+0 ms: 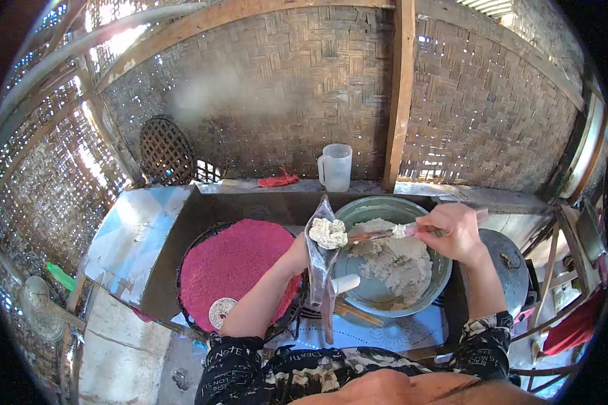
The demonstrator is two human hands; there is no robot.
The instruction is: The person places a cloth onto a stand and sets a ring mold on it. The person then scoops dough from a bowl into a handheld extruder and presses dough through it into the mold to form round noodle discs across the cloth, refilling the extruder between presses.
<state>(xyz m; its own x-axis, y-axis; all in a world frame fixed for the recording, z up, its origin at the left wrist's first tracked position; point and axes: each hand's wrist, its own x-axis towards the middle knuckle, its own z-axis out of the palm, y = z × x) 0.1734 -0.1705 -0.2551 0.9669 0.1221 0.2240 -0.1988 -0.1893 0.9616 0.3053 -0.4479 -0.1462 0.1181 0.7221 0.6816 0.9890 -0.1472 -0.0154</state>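
My left hand (296, 258) is up against a long, greyish, tapered tool (319, 270), its fingers mostly hidden behind it. A short white cylinder (346, 283) juts from the tool's right side. At the tool's upper part sits a lump of pale, sticky dough (328, 233). My right hand (456, 231) is closed around a wooden stick (371, 236), whose far end reaches that lump; a little dough clings to it near my fingers. Below the stick, a wide grey-green basin (441, 283) holds a large mass of pale dough (402, 263).
To the left, a round tray of pink, grainy material (240, 263) bears a pale, lacy disc (222, 312). A translucent jug (336, 167) and red plastic (278, 178) rest on the ledge behind. A round lid (503, 270) lies right of the basin. Woven walls surround the bench.
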